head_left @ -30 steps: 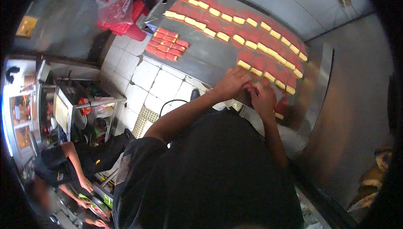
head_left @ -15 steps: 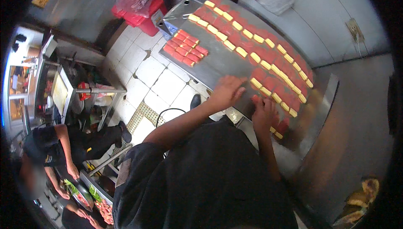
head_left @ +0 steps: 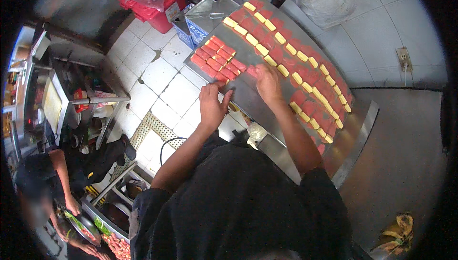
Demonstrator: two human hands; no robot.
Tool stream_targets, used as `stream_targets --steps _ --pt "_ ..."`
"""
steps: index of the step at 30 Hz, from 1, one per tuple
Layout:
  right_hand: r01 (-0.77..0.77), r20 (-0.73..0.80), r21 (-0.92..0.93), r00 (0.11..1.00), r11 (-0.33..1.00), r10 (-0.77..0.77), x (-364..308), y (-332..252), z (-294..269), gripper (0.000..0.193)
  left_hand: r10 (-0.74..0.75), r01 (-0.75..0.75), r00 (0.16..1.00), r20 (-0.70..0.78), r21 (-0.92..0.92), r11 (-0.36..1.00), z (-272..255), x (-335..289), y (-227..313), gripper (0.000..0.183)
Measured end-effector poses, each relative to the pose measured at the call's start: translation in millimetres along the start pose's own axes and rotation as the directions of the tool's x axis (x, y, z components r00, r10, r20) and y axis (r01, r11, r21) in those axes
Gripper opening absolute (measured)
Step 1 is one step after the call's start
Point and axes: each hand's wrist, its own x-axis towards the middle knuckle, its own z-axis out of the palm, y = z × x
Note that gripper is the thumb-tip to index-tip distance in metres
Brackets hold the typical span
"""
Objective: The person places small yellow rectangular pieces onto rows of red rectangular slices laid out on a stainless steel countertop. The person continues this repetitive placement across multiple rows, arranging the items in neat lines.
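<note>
My right hand (head_left: 269, 84) reaches over the steel table, its fingertips closed on a red meat roll (head_left: 251, 70) beside a block of finished-looking rolls. Those meat rolls (head_left: 215, 57) lie close together in rows at the table's left end, with yellow filling showing at some ends. My left hand (head_left: 213, 106) hovers at the table's near edge, thumb apart from the fingers, fingertips close to the nearest rolls. Thin red meat slices (head_left: 281, 59) cover the far side in long bands, with yellow sticks (head_left: 296, 78) laid along them. A shorter band lies nearer, partly behind my right forearm.
A blue-sided metal tin (head_left: 202, 24) and red bin (head_left: 164, 16) stand beyond the table's left end. A white plastic bag (head_left: 329, 0) hangs at the wall. Bananas (head_left: 398, 235) lie at lower right. At lower left, a co-worker (head_left: 57, 169) handles a metal bowl (head_left: 88, 224).
Both hands have moved left, from the nearer band of slices to the block of rolls. The right hand now has a meat roll at its fingertips beside that block.
</note>
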Motion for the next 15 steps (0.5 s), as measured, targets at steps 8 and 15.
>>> stream_targets --steps 8,15 --pt "0.032 -0.177 0.008 0.984 0.999 -0.030 -1 -12 3 0.026 -0.004 0.003 1.000 -0.008 -0.025 1.000 -6 5 -10 0.037" --pt "0.047 0.001 0.391 0.999 0.919 -0.052 51 -10 27 0.031 0.097 -0.095 0.992 0.077 -0.035 0.995 -4 7 -18 0.036"
